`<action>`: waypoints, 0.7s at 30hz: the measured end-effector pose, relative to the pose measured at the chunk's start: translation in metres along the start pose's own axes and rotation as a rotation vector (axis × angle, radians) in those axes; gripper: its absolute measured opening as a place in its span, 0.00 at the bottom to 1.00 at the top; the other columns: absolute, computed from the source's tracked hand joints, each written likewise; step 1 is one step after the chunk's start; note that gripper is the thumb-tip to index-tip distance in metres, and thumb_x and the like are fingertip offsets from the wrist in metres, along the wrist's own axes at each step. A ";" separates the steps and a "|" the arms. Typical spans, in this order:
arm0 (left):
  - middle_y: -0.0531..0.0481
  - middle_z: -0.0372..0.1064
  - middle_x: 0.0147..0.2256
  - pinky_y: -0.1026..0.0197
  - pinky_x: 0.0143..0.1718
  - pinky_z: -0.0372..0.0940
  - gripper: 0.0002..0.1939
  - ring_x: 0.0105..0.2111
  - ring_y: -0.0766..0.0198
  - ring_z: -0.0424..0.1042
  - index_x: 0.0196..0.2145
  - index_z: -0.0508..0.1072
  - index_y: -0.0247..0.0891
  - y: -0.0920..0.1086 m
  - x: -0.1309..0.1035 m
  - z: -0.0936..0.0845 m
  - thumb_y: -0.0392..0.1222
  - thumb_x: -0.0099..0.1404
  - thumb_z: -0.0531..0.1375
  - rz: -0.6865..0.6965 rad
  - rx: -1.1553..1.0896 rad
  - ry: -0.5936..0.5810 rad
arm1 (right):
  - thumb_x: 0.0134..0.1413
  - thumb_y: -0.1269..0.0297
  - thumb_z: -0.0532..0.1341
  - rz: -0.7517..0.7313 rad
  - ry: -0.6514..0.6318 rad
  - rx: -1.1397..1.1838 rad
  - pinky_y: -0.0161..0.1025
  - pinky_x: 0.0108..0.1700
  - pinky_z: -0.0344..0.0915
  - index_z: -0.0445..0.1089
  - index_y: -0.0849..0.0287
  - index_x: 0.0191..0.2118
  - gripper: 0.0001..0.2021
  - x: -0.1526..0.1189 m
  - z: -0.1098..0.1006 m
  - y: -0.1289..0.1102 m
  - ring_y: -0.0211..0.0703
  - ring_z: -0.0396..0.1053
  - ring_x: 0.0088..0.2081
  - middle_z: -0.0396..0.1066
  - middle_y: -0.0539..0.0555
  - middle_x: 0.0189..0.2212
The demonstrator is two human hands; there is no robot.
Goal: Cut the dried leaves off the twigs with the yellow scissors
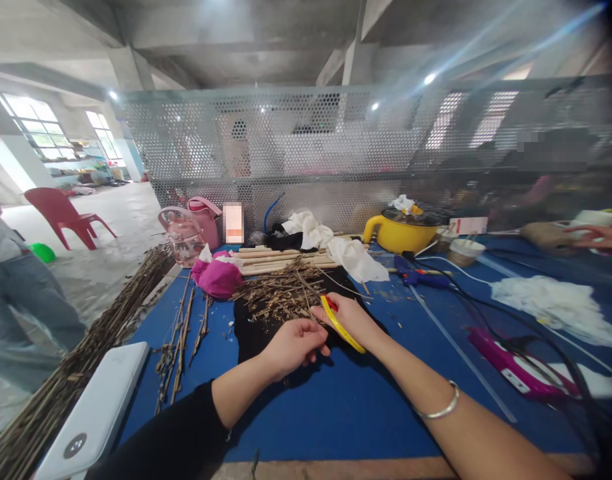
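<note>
Yellow-and-red-handled shears (342,324) are gripped in my right hand (350,321), their dark end pointing away over the twig pile. My left hand (297,343) is close beside it, fingertips pinched together; whatever is between them is too small to make out. Just beyond both hands, a heap of short dry twig pieces (279,293) lies on a black cloth (251,337). Longer dry stalks (181,343) rest on the blue tabletop (356,420) to the left.
Wooden sticks (281,257), white cloths (359,259) and a yellow pot (406,230) stand toward the perforated metal screen (296,153). On the right are a blue glue gun (426,277), a magenta power strip (523,370) and cables. A white power bank (93,407) lies front left.
</note>
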State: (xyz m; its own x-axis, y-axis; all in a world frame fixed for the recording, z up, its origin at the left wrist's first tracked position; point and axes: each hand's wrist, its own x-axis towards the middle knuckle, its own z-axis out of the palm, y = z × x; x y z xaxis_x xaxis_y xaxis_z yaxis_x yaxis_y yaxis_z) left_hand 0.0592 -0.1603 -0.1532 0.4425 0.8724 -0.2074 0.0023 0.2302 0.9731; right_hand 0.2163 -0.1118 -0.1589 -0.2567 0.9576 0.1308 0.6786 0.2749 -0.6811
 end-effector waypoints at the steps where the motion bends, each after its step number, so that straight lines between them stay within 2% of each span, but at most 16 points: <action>1: 0.52 0.68 0.22 0.71 0.14 0.49 0.15 0.14 0.77 0.56 0.28 0.65 0.33 -0.001 0.001 -0.001 0.49 0.52 0.59 0.001 -0.009 0.011 | 0.46 0.46 0.57 0.004 -0.016 -0.009 0.31 0.25 0.52 0.62 0.58 0.27 0.18 -0.001 0.001 0.000 0.35 0.59 0.23 0.65 0.47 0.21; 7: 0.50 0.70 0.24 0.71 0.14 0.51 0.21 0.14 0.77 0.58 0.27 0.68 0.32 -0.007 0.001 0.001 0.56 0.48 0.61 -0.060 -0.026 -0.021 | 0.43 0.44 0.58 0.054 -0.085 -0.155 0.31 0.24 0.50 0.60 0.58 0.26 0.20 0.001 -0.005 0.003 0.34 0.57 0.22 0.64 0.48 0.21; 11: 0.49 0.71 0.24 0.71 0.14 0.53 0.22 0.14 0.77 0.59 0.24 0.67 0.31 -0.011 0.000 0.008 0.56 0.48 0.61 -0.056 -0.034 0.007 | 0.44 0.43 0.57 0.060 -0.127 -0.201 0.32 0.24 0.51 0.58 0.58 0.27 0.21 0.001 -0.011 0.002 0.34 0.55 0.22 0.62 0.48 0.21; 21: 0.48 0.72 0.25 0.70 0.13 0.55 0.19 0.13 0.77 0.59 0.24 0.68 0.32 -0.016 -0.003 0.018 0.54 0.49 0.61 -0.072 0.030 -0.020 | 0.46 0.42 0.55 0.009 -0.084 -0.151 0.31 0.25 0.51 0.59 0.58 0.29 0.21 -0.005 -0.004 -0.006 0.34 0.56 0.23 0.63 0.49 0.23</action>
State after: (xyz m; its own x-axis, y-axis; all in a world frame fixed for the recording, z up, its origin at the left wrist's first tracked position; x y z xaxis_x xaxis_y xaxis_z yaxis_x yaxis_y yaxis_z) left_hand 0.0744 -0.1743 -0.1662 0.4580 0.8454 -0.2749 0.0611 0.2786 0.9585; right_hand 0.2164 -0.1178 -0.1530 -0.3022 0.9513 0.0603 0.7750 0.2820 -0.5656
